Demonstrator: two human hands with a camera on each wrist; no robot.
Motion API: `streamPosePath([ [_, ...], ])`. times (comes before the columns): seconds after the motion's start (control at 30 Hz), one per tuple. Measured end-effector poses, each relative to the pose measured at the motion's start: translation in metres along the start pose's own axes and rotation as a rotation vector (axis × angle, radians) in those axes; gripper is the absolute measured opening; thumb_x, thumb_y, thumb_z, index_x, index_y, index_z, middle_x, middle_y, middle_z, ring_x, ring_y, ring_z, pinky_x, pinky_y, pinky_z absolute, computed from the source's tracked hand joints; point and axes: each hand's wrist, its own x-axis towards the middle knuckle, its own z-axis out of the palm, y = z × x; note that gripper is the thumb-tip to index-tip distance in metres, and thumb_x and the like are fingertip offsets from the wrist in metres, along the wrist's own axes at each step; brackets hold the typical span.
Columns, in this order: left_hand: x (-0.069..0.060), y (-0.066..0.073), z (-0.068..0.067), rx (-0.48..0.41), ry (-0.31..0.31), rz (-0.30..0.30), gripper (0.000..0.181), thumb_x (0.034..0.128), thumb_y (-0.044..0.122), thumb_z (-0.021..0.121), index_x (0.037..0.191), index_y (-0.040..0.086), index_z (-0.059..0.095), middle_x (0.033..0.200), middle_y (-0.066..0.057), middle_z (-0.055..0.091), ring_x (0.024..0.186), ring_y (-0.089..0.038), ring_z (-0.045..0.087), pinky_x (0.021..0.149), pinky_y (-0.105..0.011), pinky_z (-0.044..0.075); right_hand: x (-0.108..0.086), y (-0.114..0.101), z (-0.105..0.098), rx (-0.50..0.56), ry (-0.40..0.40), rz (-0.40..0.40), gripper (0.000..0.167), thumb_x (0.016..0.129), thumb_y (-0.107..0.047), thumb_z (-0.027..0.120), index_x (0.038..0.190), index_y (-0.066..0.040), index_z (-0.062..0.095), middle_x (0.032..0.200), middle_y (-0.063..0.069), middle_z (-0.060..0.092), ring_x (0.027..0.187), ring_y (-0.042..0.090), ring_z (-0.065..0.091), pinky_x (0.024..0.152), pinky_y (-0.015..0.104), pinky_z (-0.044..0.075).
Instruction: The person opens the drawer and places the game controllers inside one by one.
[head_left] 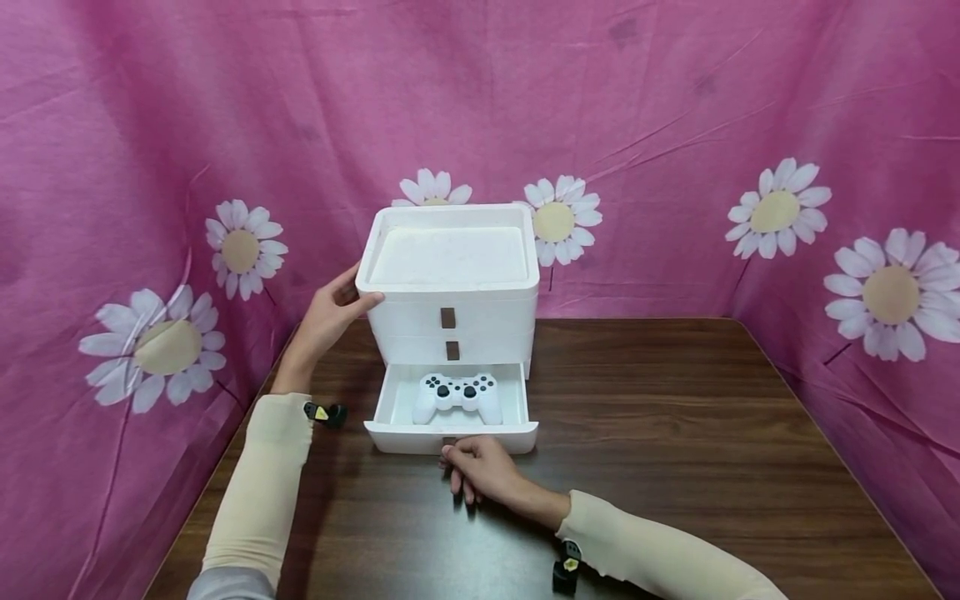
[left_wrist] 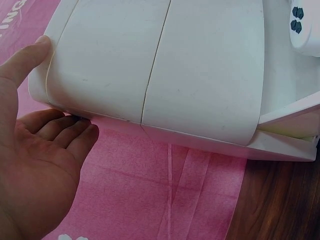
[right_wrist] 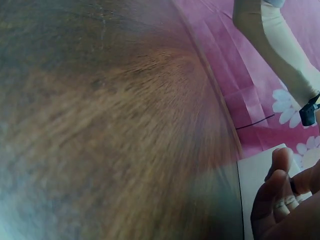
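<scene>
A white drawer unit stands on the table with its bottom drawer pulled out. Inside that drawer lies a white game controller with black thumbsticks; part of the controller also shows in the left wrist view. My left hand holds the unit's upper left corner, thumb on the front and fingers along the side. My right hand is at the middle of the bottom drawer's front, where thumb and forefinger pinch the small brown pull tab. The other fingers hang loosely below.
The two upper drawers are closed, each with a brown tab. A shallow rimmed tray forms the unit's top. Dark wooden table extends to the right. A pink daisy-printed cloth hangs behind and at both sides.
</scene>
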Motion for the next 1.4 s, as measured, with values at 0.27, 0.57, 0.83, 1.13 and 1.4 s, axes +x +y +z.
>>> streamPosePath([
  [0.27,-0.001,-0.001,-0.001,-0.001,-0.001,0.008,0.081,0.0999,0.036,0.077,0.168,0.025,0.035,0.168,-0.008,0.045,0.149,-0.026,0.048,0.097,-0.015,0.051,0.003,-0.002,0.001,-0.002,0.027,-0.012,0.035,0.109,-0.023,0.06,0.102,0.006,0.077,0.065,0.001,0.071,0.042,0.004,0.055,0.04,0.019,0.04],
  [0.57,0.0,-0.001,-0.001,0.02,0.002,-0.012,0.083,0.0992,0.039,0.078,0.169,0.026,0.034,0.168,-0.007,0.045,0.149,-0.025,0.048,0.105,-0.026,0.052,0.007,-0.007,-0.001,-0.007,0.032,-0.028,0.033,0.109,-0.021,0.06,0.105,0.007,0.076,0.065,0.0,0.071,0.042,0.005,0.054,0.039,0.02,0.04],
  [0.83,0.002,-0.002,0.0,0.012,0.004,-0.004,0.082,0.0993,0.037,0.078,0.168,0.024,0.035,0.168,-0.009,0.045,0.148,-0.026,0.049,0.096,-0.016,0.052,0.021,-0.008,-0.01,0.004,0.051,-0.014,0.032,0.109,-0.019,0.06,0.11,0.009,0.076,0.065,0.0,0.071,0.042,0.004,0.054,0.04,0.019,0.039],
  [1.13,0.002,-0.002,0.0,0.008,0.004,0.005,0.082,0.0989,0.036,0.078,0.168,0.025,0.036,0.166,-0.01,0.048,0.145,-0.026,0.052,0.094,-0.015,0.052,0.045,-0.011,-0.027,0.007,0.091,-0.044,0.032,0.108,-0.017,0.059,0.109,0.011,0.075,0.063,-0.002,0.07,0.043,0.005,0.054,0.041,0.021,0.039],
  [1.4,0.002,-0.002,0.001,-0.01,0.003,0.018,0.081,0.0996,0.034,0.078,0.168,0.023,0.036,0.165,-0.012,0.049,0.142,-0.023,0.054,0.093,-0.014,0.052,0.064,-0.01,-0.035,0.014,0.126,-0.042,0.034,0.109,-0.018,0.06,0.108,0.013,0.074,0.061,-0.003,0.068,0.042,0.006,0.053,0.04,0.021,0.039],
])
